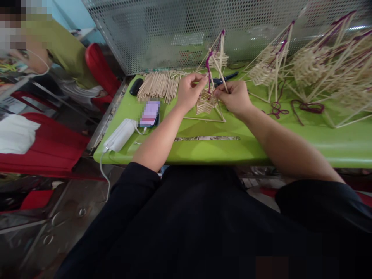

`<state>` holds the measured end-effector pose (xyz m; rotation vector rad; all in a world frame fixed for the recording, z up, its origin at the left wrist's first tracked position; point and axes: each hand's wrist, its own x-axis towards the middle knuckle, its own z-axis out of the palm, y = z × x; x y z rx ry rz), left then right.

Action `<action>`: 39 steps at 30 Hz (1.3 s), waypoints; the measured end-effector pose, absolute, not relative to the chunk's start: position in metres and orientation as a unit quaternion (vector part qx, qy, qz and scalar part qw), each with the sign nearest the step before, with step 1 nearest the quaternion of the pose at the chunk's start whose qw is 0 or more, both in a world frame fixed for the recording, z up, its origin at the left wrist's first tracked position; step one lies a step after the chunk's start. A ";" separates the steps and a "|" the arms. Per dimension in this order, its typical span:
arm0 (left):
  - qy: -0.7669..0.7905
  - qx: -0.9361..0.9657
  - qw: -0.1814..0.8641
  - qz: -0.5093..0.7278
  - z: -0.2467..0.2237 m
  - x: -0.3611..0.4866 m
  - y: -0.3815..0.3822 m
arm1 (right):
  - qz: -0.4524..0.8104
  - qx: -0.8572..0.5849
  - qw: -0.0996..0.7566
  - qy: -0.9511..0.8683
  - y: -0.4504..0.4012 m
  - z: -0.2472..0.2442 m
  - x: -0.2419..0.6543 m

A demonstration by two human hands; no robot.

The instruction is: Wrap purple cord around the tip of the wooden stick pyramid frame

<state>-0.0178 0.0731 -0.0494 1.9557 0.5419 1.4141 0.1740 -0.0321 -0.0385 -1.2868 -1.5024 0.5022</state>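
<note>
A light wooden stick frame (pixel 205 106) with a woven star-like centre stands on the green table (pixel 203 149), and purple cord (pixel 209 66) runs down from its upper part. My left hand (pixel 190 91) is closed at the cord on the frame's left side, thumb and fingertips pinched together. On the right side, my right hand (pixel 233 97) has its fingers closed around a slanting stick of the frame. Behind my hands lies a dark tool (pixel 225 79), and another stick piece (pixel 220 58) stands near it.
Left of my hands lie a pile of sticks (pixel 161 84), a phone (pixel 149 113), a white power bank (pixel 120 135) and a black case (pixel 136 86). More stick frames (pixel 269 66) and cord (pixel 308 106) are on the right. A perforated metal panel (pixel 162 35) rises behind. A person (pixel 58 42) sits at far left.
</note>
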 end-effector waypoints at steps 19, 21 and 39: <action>0.209 0.738 0.327 0.552 -0.052 -0.015 0.078 | 0.197 -0.522 0.537 -0.633 -0.027 -0.044 0.177; 0.213 0.734 0.330 0.554 -0.052 -0.014 0.079 | 0.200 -0.526 0.535 -0.630 -0.028 -0.043 0.176; 0.205 0.729 0.330 0.563 -0.054 -0.011 0.083 | 0.198 -0.537 0.531 -0.625 -0.029 -0.043 0.176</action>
